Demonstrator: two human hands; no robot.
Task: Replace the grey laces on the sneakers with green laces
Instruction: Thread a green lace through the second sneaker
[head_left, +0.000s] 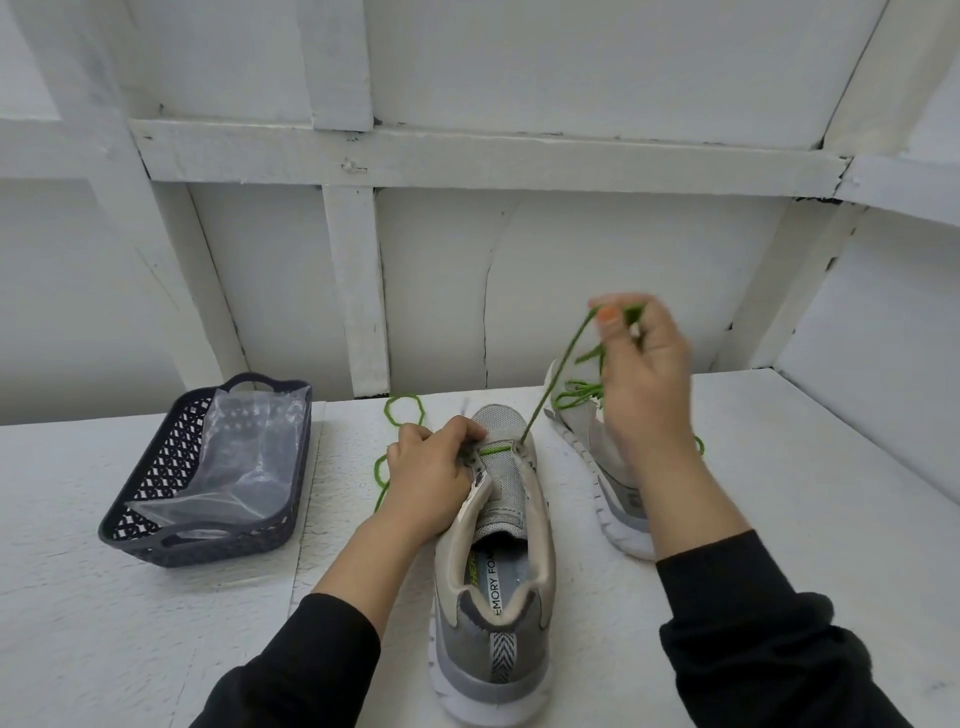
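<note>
On the white counter (779, 467), a dark basket (171, 457) sat at the left. The near sneaker (498, 613) in the middle had only one green row by its toe, so most holes were left to do, while the far sneaker (621, 519) on the right looked already laced in green. The left hand (431, 478) gripped the near sneaker by its holes, and the right hand (644, 374) had its fingers pinched on the green lace (556, 379), held up tight.
</note>
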